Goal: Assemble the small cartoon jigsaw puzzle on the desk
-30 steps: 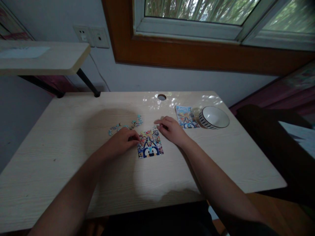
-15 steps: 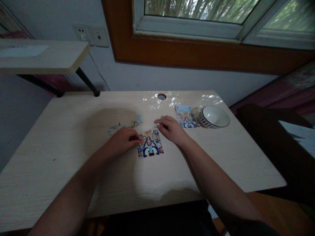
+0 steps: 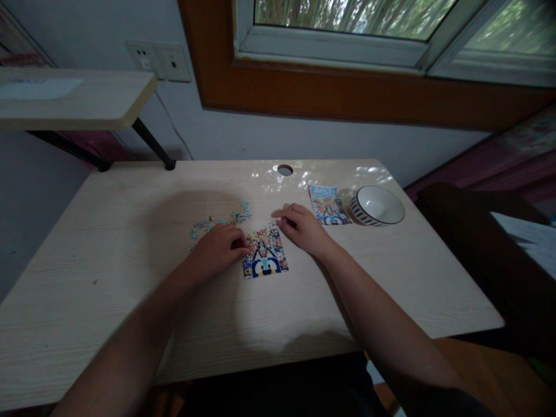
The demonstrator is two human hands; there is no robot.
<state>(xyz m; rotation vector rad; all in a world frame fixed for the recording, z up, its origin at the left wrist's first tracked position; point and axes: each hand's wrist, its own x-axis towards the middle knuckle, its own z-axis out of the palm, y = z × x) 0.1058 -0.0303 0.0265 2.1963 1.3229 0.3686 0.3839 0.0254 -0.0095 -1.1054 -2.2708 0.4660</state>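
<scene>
A partly assembled jigsaw puzzle (image 3: pixel 266 255) lies flat on the table, with a blue cartoon dog face at its near edge and small colourful figures above. My left hand (image 3: pixel 221 248) rests at its left edge, fingers loosely curled and thumb apart, the tips touching or nearly touching the puzzle. At the upper right corner is my right hand (image 3: pixel 300 227), index finger stretched out and thumb below it. Whether a small piece lies under its fingertips is too small to tell. Loose puzzle pieces (image 3: pixel 241 213) are strewn beyond my left hand, which partly covers them.
A picture sheet (image 3: pixel 329 205) with the same dog design lies to the right, beside a striped white bowl (image 3: pixel 377 206). A round cable hole (image 3: pixel 285 170) sits near the back edge of the table (image 3: pixel 299 313). A raised shelf (image 3: pixel 108 110) stands at the back left.
My left hand has shifted very slightly to the right along the puzzle's left edge. The right hand and the puzzle have stayed in place.
</scene>
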